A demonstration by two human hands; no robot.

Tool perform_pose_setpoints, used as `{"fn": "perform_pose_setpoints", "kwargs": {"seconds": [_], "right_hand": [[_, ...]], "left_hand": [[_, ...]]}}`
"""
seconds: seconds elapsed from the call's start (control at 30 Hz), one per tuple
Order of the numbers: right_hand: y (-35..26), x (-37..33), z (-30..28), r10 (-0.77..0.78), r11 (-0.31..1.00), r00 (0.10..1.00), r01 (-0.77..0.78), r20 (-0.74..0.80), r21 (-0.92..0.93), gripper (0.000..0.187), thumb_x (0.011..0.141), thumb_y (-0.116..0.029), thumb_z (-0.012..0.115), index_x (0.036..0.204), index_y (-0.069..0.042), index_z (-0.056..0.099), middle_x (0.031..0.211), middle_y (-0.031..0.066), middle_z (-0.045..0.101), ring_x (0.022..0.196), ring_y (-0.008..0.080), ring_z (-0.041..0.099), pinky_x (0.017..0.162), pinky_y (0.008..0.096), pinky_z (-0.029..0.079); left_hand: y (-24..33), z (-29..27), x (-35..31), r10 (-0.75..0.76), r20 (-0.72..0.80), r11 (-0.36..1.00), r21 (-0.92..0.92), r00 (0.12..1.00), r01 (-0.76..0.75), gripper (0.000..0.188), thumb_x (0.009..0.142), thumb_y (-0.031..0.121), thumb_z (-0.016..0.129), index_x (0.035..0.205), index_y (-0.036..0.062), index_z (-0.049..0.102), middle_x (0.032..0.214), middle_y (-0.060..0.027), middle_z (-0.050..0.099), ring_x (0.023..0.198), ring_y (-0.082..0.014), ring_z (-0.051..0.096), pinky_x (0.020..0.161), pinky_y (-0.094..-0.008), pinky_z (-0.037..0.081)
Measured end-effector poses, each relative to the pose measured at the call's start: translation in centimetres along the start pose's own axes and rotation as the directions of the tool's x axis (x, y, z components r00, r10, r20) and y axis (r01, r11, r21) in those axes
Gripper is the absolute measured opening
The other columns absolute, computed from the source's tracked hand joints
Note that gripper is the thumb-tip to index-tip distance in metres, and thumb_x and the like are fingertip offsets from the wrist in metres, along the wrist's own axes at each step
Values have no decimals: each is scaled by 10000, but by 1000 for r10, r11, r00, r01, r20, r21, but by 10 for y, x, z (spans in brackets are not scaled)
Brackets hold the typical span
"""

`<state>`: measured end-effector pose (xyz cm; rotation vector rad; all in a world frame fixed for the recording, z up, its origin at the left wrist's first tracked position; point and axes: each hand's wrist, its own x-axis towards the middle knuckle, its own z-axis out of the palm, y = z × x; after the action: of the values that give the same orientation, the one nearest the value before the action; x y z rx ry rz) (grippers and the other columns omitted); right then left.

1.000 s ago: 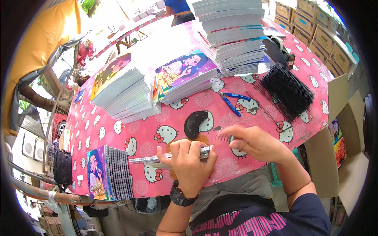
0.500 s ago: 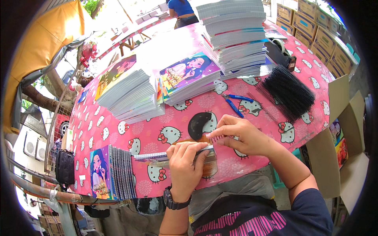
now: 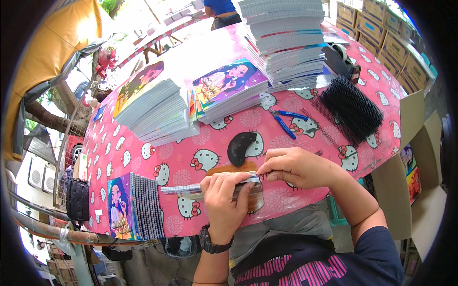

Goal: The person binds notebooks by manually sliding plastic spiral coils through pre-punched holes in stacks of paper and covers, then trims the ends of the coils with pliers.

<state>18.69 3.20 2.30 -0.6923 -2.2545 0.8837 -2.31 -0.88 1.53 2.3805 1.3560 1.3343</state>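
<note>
- Moving in from the right, the right hand point(image 3: 296, 168) is now pinching its fingertips together at the right end of the notebook point(image 3: 210, 187), where before it was hovering apart over the tablecloth.
- Left hand point(image 3: 224, 198) is staying clamped over the notebook's top edge, at the near edge of the pink table point(image 3: 143, 157).
- Blue pliers point(image 3: 285, 121) and black binding coils point(image 3: 350, 110) are lying farther off, to the right.

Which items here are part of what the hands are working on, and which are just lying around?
In use:
- left hand gripping the notebook by its edge
- right hand pinching at the notebook's end
- wooden board beneath it

Lying about:
- blue-handled pliers
- black binding coils
- stacks of notebooks
- tape dispenser
- cardboard box
</note>
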Motion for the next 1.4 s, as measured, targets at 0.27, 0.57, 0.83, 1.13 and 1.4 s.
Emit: {"fn": "perform_pose_setpoints", "kwargs": {"seconds": [0.27,0.57,0.83,1.13,1.4], "right_hand": [[-3,-5,3,-58,983,997,48,-51,-179,252,868,-153,604,1095,-44,602,945,152,583,853,372,576,729,419,483],[-20,9,0,252,954,960,-267,121,136,464,912,-157,595,1352,-82,468,878,133,657,734,295,646,693,369,516],[107,72,28,96,925,981,-26,167,-380,602,700,-129,740,1270,-74,553,1288,188,544,1193,361,489,1015,444,397],[137,50,27,17,941,993,-55,-114,-334,376,780,-105,630,1145,-22,592,1007,184,653,953,361,613,855,423,481],[112,32,-32,581,772,799,-481,155,-416,313,748,-103,619,1048,-13,621,894,167,662,835,308,655,758,382,514]], "left_hand": [[1,2,6,14,34,1000,-15,999,-14,167,747,124,732,875,76,637,805,-46,645,737,-224,580,763,-348,363],[7,-8,-6,9,184,995,97,983,-28,145,808,265,674,899,158,639,842,14,573,810,-186,541,834,-394,268],[-2,-3,-6,166,80,982,75,983,-172,137,828,247,663,933,183,603,844,40,536,773,-143,545,767,-364,328],[0,-3,-9,107,109,993,41,988,-112,196,860,331,638,931,147,645,915,17,645,804,-178,569,855,-398,301],[1,-5,-18,37,114,999,34,993,-41,202,869,341,637,918,145,635,872,13,643,815,-176,575,907,-408,271]]}}
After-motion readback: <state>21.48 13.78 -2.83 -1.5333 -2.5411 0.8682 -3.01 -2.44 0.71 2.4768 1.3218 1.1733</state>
